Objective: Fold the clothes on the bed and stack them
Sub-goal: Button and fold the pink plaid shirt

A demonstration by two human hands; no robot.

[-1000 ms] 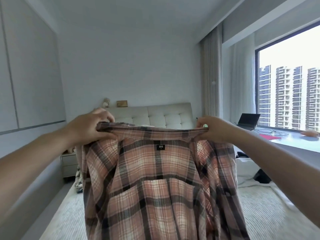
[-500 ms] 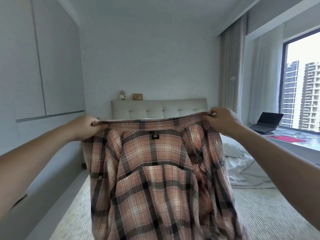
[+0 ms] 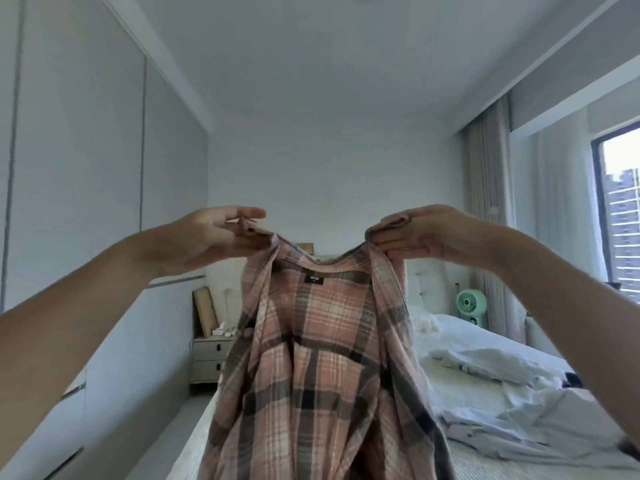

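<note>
Above bed (image 3: 450, 403), hand-held plaid shirt (image 3: 322, 358)

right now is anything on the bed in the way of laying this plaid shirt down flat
Yes. The plaid shirt hangs from both hands, and crumpled pale clothes cover the bed's right side; what lies directly under the shirt is hidden.

Pink-and-charcoal plaid shirt (image 3: 322, 358)

A pink, black and white plaid flannel shirt (image 3: 322, 368) hangs in the centre of the frame, held up by its shoulders. The left hand (image 3: 221, 237) pinches the left shoulder, the right hand (image 3: 420, 233) the right. At lower right, pale crumpled clothes (image 3: 502, 403) lie on the white bed (image 3: 485, 462).
</note>
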